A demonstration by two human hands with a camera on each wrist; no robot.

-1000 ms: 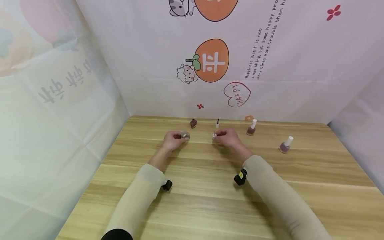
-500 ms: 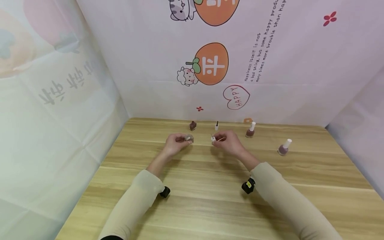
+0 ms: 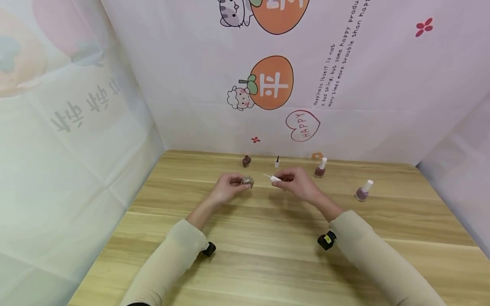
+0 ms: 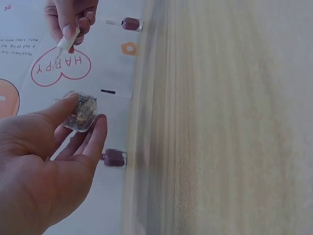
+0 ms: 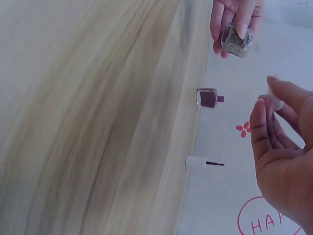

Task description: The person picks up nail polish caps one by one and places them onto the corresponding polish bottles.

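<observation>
My left hand pinches a small clear nail polish bottle with glittery contents between thumb and fingers, above the table. Its neck is uncapped in the right wrist view. To the right, my right hand pinches a white nail polish cap, its thin brush pointing left toward the bottle. A gap separates brush and bottle. Behind them on the table stand an open dark-red nail polish bottle and a second white cap, upright with its dark brush up.
Two capped nail polish bottles stand on the right, one brownish red and one mauve. The wooden table meets a printed white cloth at its back edge. Another cloth hangs along the left.
The left hand has moved right and slightly toward me with the glitter bottle, which is now tilted. The right hand has turned the cap so its brush points left instead of up.
</observation>
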